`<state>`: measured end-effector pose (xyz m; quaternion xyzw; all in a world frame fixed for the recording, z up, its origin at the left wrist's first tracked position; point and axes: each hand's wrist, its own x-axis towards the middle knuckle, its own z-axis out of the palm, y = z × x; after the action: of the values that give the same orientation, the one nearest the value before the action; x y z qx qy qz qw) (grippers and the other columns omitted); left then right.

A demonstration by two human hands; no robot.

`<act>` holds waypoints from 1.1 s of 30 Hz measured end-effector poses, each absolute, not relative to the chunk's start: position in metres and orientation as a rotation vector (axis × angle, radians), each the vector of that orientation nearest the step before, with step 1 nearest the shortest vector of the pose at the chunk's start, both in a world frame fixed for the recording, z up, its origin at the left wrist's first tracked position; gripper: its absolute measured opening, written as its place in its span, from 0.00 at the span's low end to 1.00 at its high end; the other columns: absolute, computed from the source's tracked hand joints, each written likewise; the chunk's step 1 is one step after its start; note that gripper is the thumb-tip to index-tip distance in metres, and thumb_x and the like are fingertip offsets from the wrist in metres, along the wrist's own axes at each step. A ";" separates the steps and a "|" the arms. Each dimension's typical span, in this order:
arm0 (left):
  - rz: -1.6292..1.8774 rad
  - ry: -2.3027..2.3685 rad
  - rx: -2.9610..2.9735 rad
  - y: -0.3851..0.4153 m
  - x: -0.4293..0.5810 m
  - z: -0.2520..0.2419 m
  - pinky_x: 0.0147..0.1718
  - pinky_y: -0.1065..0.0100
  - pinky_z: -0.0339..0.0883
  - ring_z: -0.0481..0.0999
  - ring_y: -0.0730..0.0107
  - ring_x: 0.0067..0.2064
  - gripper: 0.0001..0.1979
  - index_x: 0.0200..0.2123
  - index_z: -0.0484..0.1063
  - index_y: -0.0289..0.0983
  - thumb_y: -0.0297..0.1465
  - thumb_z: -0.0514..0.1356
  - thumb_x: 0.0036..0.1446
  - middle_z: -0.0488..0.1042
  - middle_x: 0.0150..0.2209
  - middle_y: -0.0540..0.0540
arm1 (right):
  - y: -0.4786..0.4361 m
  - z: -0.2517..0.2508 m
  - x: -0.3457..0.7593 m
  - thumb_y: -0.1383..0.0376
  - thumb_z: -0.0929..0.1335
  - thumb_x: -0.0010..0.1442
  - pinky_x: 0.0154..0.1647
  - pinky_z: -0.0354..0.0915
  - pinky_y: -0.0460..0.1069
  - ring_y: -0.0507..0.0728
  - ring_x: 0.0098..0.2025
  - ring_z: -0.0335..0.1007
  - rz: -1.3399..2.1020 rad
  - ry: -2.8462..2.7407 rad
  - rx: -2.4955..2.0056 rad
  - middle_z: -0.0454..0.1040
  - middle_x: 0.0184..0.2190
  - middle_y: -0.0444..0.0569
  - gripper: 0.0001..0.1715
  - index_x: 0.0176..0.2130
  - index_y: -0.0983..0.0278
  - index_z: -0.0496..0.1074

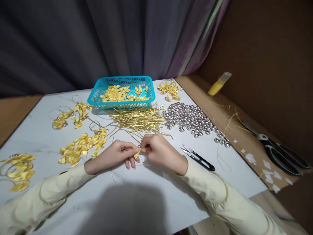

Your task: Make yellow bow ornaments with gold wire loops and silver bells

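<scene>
Between my two hands is a small yellow ribbon bow (137, 152) with a silver bell at its top and a loop of gold cord (142, 162) hanging below. My left hand (122, 152) pinches the bow's left side with thumb and index finger, its other fingers hanging beneath. My right hand (158, 150) is closed at the bow's right side by the bell; its fingertips are partly hidden, so which strand they grip is unclear. Just beyond my hands lies a heap of gold cord pieces (139, 119). Many silver bells (188, 117) are spread to the right of it.
A blue basket (153, 94) of yellow bows stands at the back. Loose bows (83, 145) and corded bows (18, 169) lie at left, more corded bows (170, 88) at back right. Thread snips (199, 159), large scissors (281, 153), paper scraps (267, 174) and a yellow tube (217, 86) are at right.
</scene>
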<state>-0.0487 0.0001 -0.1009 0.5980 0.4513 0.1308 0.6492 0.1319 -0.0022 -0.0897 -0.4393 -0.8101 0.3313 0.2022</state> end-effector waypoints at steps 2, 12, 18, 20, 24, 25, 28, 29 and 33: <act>0.290 1.015 1.377 -0.001 -0.049 -0.101 0.22 0.75 0.69 0.75 0.73 0.22 0.17 0.29 0.71 0.32 0.41 0.56 0.58 0.77 0.22 0.44 | -0.002 -0.090 0.132 0.81 0.64 0.45 0.26 0.53 0.44 0.49 0.25 0.60 0.926 -2.257 -1.227 0.67 0.22 0.44 0.11 0.20 0.67 0.65; 0.267 1.014 1.452 -0.004 -0.051 -0.100 0.23 0.74 0.71 0.76 0.71 0.23 0.18 0.28 0.69 0.31 0.41 0.53 0.60 0.78 0.23 0.42 | 0.002 -0.088 0.135 0.80 0.65 0.47 0.28 0.56 0.44 0.50 0.26 0.63 0.934 -2.243 -1.195 0.71 0.23 0.45 0.11 0.22 0.67 0.70; 0.269 1.007 1.461 -0.004 -0.051 -0.101 0.22 0.74 0.70 0.76 0.72 0.22 0.19 0.26 0.69 0.32 0.41 0.53 0.60 0.77 0.22 0.44 | 0.008 -0.083 0.144 0.79 0.64 0.51 0.36 0.65 0.47 0.53 0.38 0.71 0.974 -2.075 -1.149 0.77 0.37 0.49 0.14 0.33 0.66 0.75; 0.264 1.004 1.463 -0.004 -0.051 -0.102 0.22 0.74 0.70 0.76 0.72 0.22 0.19 0.26 0.69 0.32 0.41 0.53 0.59 0.76 0.21 0.44 | 0.010 -0.082 0.145 0.77 0.65 0.53 0.40 0.67 0.49 0.55 0.43 0.72 1.034 -1.938 -1.140 0.76 0.42 0.50 0.14 0.37 0.65 0.76; 0.260 0.998 1.464 -0.004 -0.051 -0.104 0.22 0.73 0.70 0.75 0.72 0.21 0.19 0.26 0.69 0.32 0.42 0.53 0.59 0.75 0.19 0.45 | 0.012 -0.079 0.144 0.78 0.63 0.55 0.40 0.71 0.49 0.54 0.43 0.73 1.155 -1.720 -1.160 0.74 0.47 0.51 0.17 0.40 0.65 0.76; 0.259 0.994 1.458 -0.004 -0.051 -0.104 0.22 0.73 0.70 0.75 0.71 0.21 0.19 0.26 0.69 0.32 0.41 0.53 0.59 0.75 0.19 0.46 | 0.012 -0.079 0.143 0.78 0.62 0.55 0.39 0.71 0.49 0.54 0.42 0.74 1.195 -1.663 -1.169 0.75 0.45 0.51 0.17 0.40 0.66 0.76; 0.251 0.968 1.421 -0.004 -0.052 -0.103 0.22 0.74 0.70 0.75 0.72 0.20 0.18 0.25 0.69 0.32 0.40 0.54 0.60 0.74 0.19 0.47 | 0.014 -0.081 0.143 0.76 0.63 0.57 0.38 0.73 0.49 0.53 0.37 0.76 1.323 -1.509 -1.151 0.77 0.38 0.50 0.16 0.41 0.66 0.75; 0.243 0.952 1.401 -0.004 -0.052 -0.102 0.21 0.74 0.69 0.75 0.72 0.20 0.18 0.25 0.69 0.32 0.40 0.54 0.60 0.74 0.19 0.47 | 0.015 -0.082 0.142 0.75 0.63 0.58 0.38 0.73 0.49 0.52 0.36 0.76 1.360 -1.470 -1.124 0.77 0.38 0.49 0.16 0.43 0.65 0.74; 0.212 0.848 1.270 -0.003 -0.055 -0.099 0.18 0.75 0.68 0.74 0.72 0.18 0.16 0.25 0.69 0.32 0.38 0.55 0.59 0.74 0.18 0.47 | 0.018 -0.087 0.143 0.76 0.63 0.57 0.38 0.73 0.50 0.52 0.34 0.76 1.477 -1.339 -1.048 0.77 0.39 0.48 0.30 0.57 0.60 0.59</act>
<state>-0.0547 -0.0029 -0.0995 0.5740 0.3832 0.0960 0.7173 0.1429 0.0183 -0.0871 -0.4199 -0.5368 0.5921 0.4301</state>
